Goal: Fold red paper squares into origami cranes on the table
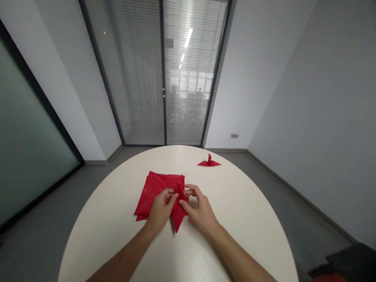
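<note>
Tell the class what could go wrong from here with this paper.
The left hand and right hand hold the folded red paper, so a hard tug might tear it. In this view, the left hand overlaps the stacked red sheets and might crease or shift them.

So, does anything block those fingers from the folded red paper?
Nothing visible: the left fingers and right fingers are on the folded paper. The sheets lie mostly to its left, not between, and the bird sits apart, farther back.

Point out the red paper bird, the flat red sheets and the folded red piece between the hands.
Red paper bird (209, 162), head view: its body.
Flat red sheets (152, 188), head view: top sheet.
Folded red piece (178, 214), head view: its pointed flap.
</note>
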Tool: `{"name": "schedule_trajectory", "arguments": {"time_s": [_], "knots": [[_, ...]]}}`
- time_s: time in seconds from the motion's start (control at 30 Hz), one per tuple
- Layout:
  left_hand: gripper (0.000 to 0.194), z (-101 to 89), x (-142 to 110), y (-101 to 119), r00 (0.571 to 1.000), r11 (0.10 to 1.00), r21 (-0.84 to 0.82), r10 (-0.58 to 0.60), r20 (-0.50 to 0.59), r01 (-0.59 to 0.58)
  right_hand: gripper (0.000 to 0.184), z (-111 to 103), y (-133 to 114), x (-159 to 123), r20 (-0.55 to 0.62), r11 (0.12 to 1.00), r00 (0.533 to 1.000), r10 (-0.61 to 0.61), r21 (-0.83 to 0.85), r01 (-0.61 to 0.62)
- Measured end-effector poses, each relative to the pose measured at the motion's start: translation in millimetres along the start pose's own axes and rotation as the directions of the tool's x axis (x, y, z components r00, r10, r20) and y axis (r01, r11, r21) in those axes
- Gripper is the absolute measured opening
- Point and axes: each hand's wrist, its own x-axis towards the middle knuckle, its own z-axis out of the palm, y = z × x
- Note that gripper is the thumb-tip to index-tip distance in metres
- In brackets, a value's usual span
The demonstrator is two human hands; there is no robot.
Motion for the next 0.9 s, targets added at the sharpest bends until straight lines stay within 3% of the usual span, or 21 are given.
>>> {"name": "schedule_trajectory", "arguments": {"time_s": [0.13, 0.23, 0.37, 0.57, 0.9], "knots": [[0.02, -1.9, 0, -1, 0.992, 0.999, 0.025, 0.027, -0.126, -0.024, 0.03, 0, 0, 1, 0.017, 0.999, 1.0, 0.012, -0.034, -0.012], [0.024, 1.0, 0, -2, 0.995, 0.994, -0.107, -0.007, -0.104, -0.004, 0.02, -2, -2, 3, 0.036, 1.0, 0.999, -0.007, -0.019, 0.007], [0.034, 6.4, -1, -3, 0.99, 0.96, -0.278, -0.058, -0.129, 0.02, 0.018, -4, -6, 1, -0.037, 0.989, 0.994, -0.105, -0.109, 0.101], [0.028, 7.4, -4, 1, 1.0, 0.959, -0.285, 0.009, 0.001, -0.008, 0.023, -4, -4, -2, 0.032, 0.916, 0.955, -0.294, -0.276, 0.291], [0.035, 6.1, -3, 9, 0.997, 0.919, -0.386, -0.072, 0.026, 0.077, 0.03, -2, -6, -4, 0.118, 0.851, 0.945, -0.304, -0.413, 0.325]]}}
